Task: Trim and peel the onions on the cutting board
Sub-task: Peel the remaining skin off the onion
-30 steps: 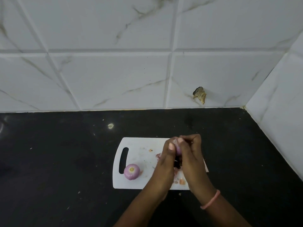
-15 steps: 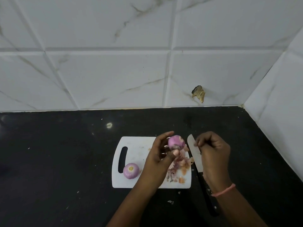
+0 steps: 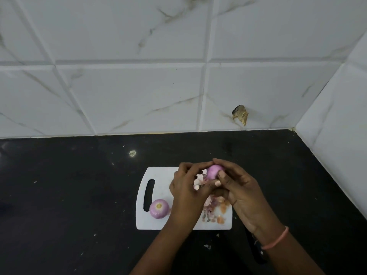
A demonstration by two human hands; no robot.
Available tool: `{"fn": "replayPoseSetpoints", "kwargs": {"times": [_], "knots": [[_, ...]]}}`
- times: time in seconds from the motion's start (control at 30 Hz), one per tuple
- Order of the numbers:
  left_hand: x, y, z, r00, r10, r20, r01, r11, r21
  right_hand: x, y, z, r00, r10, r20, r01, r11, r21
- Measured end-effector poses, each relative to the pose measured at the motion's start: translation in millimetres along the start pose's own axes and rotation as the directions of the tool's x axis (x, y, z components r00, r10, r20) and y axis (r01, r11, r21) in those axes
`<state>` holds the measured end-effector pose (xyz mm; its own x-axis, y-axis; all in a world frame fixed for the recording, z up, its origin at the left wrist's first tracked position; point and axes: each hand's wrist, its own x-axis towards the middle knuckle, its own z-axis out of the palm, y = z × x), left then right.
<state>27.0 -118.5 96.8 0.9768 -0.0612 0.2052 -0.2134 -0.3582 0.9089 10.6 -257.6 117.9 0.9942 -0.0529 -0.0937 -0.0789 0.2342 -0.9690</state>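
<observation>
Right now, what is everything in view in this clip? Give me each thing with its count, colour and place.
cutting board: 1, white, on the counter, handle slot at its left
onion on the board: 1, purple, near left part of the board, beside the slot
held onion: 1, purple, between both hands above the board
peel scraps: a pile, pink and orange, on the board's right part
knife: 1, dark handle, on the counter under the right wrist, mostly hidden
counter: 1, black
wall tiles: white, marbled, behind and at right
wristband: 1, pink, right wrist
left hand: holds the onion
right hand: holds the onion
</observation>
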Motion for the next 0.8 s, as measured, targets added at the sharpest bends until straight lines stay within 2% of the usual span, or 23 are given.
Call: {"fn": "replayPoseSetpoints", "kwargs": {"times": [0.03,0.1,0.17,0.2,0.33,0.43,0.53,0.6,0.73,0.8], "knots": [[1,-1,0,1.0,0.017,0.018,-0.019,0.994,0.111,0,0,1,0.999,0.001,-0.054,-0.001,1.0,-0.006],[2,2,-1,0.974,0.001,0.227,-0.048,0.978,0.203,0,-1,3,0.985,-0.035,-0.168,0.023,0.997,-0.069],[0,3,-1,0.887,-0.076,0.456,-0.053,0.963,0.264,1,-1,4,0.958,-0.068,-0.28,0.022,0.986,-0.167],[-1,3,-1,0.863,-0.087,0.497,-0.075,0.952,0.296,1,-1,2,0.947,-0.083,-0.311,0.02,0.979,-0.203],[3,4,4,0.908,-0.106,0.406,-0.019,0.956,0.293,-1,-1,-3,0.94,-0.098,-0.327,0.016,0.97,-0.243],[8,-6,8,0.964,-0.024,0.265,-0.052,0.96,0.274,-2,1,-2,0.946,-0.081,-0.314,0.01,0.975,-0.222],[12,-17,9,0.963,0.018,0.268,-0.087,0.965,0.248,-2,2,-2,0.959,-0.037,-0.28,-0.025,0.976,-0.214],[15,-21,6,0.959,0.023,0.283,-0.09,0.97,0.227,-1,1,-4,0.964,0.012,-0.266,-0.067,0.978,-0.198],[17,-24,2,0.979,0.035,0.202,-0.08,0.972,0.22,0,-2,-3,0.94,0.19,-0.284,-0.215,0.975,-0.059],[17,-25,4,0.985,0.037,0.17,-0.078,0.968,0.238,0,1,-2,0.929,0.241,-0.282,-0.274,0.958,-0.085]]}}
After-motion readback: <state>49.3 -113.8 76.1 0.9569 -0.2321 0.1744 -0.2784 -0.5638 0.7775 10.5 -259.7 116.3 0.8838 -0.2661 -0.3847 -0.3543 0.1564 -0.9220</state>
